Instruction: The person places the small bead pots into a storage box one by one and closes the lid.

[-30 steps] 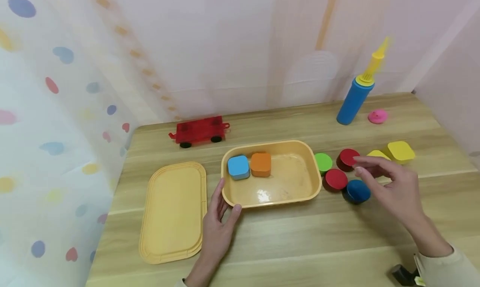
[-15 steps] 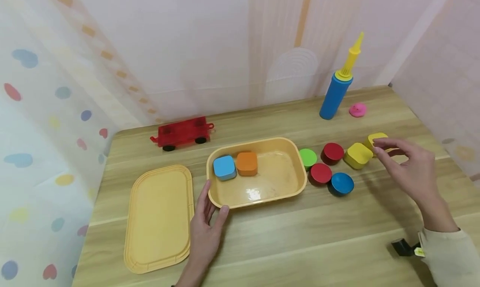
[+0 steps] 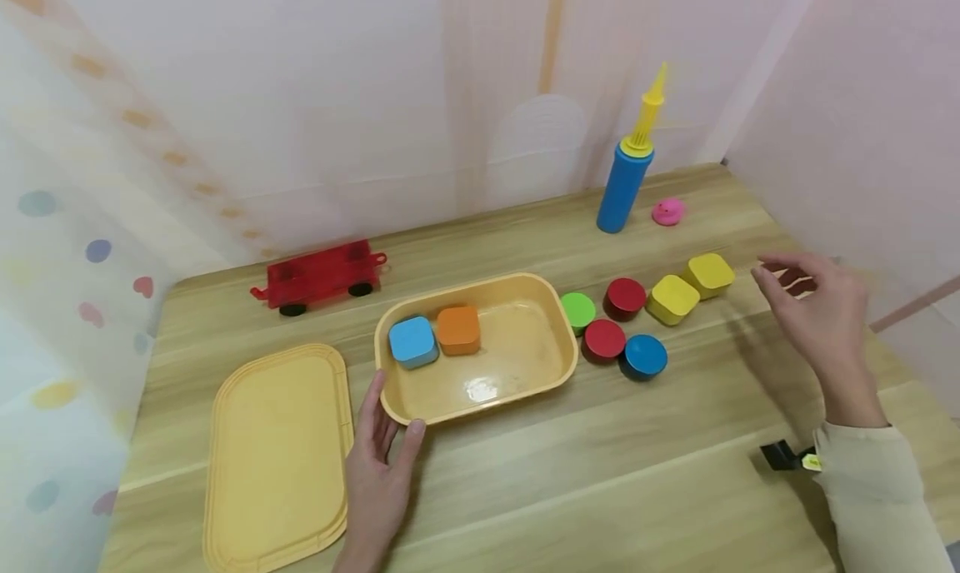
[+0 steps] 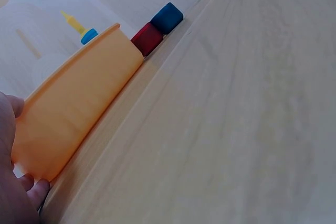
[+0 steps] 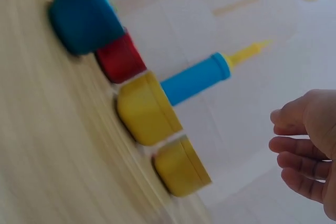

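My left hand [image 3: 377,465] holds the near left corner of a pale orange plastic tub [image 3: 517,394], thumb on the front wall and fingers along the left side. In the left wrist view the tub [image 4: 79,103] stands on the table between the fingers. A light blue block [image 3: 413,341] and an orange block [image 3: 459,330] lie inside it, side by side at the left end. My right hand [image 3: 821,315] hovers over the table's right side, fingers loosely bent and holding nothing. Nearest to it are two yellow rounded-square pieces [image 3: 709,275], apart from the fingers.
Beside the tub's right end sit a green round piece [image 3: 577,312], two red ones [image 3: 603,340] and a blue one [image 3: 643,356]. A matching lid [image 3: 281,456] lies left. Behind are a red wheeled toy [image 3: 321,276], a blue-yellow pump [image 3: 626,181] and a pink duck [image 3: 667,212].
My right hand has moved right, from over the red and blue pieces to beyond the yellow ones. The head view has swung right. My left hand keeps its place on the tub.
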Demonstrator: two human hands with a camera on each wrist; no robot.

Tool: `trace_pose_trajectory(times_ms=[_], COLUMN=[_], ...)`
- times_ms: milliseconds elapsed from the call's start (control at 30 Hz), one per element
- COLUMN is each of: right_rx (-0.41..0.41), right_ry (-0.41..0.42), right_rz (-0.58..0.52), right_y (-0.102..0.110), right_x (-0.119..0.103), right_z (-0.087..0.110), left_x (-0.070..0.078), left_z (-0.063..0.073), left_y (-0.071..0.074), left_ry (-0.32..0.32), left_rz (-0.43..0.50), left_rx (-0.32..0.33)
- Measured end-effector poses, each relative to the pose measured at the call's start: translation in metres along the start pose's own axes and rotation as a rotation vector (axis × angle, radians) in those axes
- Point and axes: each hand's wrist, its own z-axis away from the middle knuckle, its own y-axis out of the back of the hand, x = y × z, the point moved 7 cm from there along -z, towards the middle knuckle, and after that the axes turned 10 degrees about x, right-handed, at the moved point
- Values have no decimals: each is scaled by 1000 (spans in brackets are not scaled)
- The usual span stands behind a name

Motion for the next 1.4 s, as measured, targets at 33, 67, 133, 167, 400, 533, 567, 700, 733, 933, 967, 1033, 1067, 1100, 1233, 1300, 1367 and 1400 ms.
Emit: trace_pose_trajectory(times_ms=[33, 67, 133, 167, 400, 533, 567, 700, 733, 933, 967, 1033, 1067, 1100, 1233, 1300, 1367, 1400], right_rx=[0, -1, -11, -21, -89, -144, -164, -269, -300, -439, -451, -469, -476, -484, -505, -506, -500, -493], right_ry=[-27, -51, -82, -92, -46, -36, -28, -4, 0, -48, -67, -101, -114, -126, -168, -197, -226, -240], right_rz=[-10, -18, -22, -26, -79, -66, -54, -42, -42, -4, 9, 30, 38, 47, 94, 128, 169, 186], right_y=[-2, -4, -9, -12, -33, -45, -48, -63, -67, -86, -88, -93, -95, -97, -99, -93, -80, -73], right_x=[1, 3, 6, 6, 7, 5, 5, 2, 2, 9, 11, 14, 15, 16, 22, 28, 35, 39], right_z=[-1, -2, -3, -3, -2, 0, 1, 5, 6, 10, 10, 9, 9, 8, 5, 3, 3, 3], left_x=[1, 1, 2, 2, 3, 5, 5, 6, 6, 4, 4, 4, 4, 4, 3, 2, 1, 1], left_z=[1, 2, 5, 6, 9, 10, 10, 10, 10, 10, 10, 9, 9, 8, 6, 4, 2, 1], left_y=[4, 7, 14, 16, 27, 30, 31, 33, 33, 31, 30, 30, 29, 29, 24, 17, 9, 4], left_ry=[0, -1, 2, 0, -25, -37, -38, -30, -27, -14, -9, -2, 3, 8, 19, 16, 9, 6], left_rz=[-6, -10, -16, -20, -29, -31, -32, -35, -35, -34, -34, -35, -36, -37, -28, -14, 2, 13], left_rx=[12, 22, 39, 47, 76, 80, 81, 82, 82, 74, 71, 67, 65, 64, 53, 36, 11, -2])
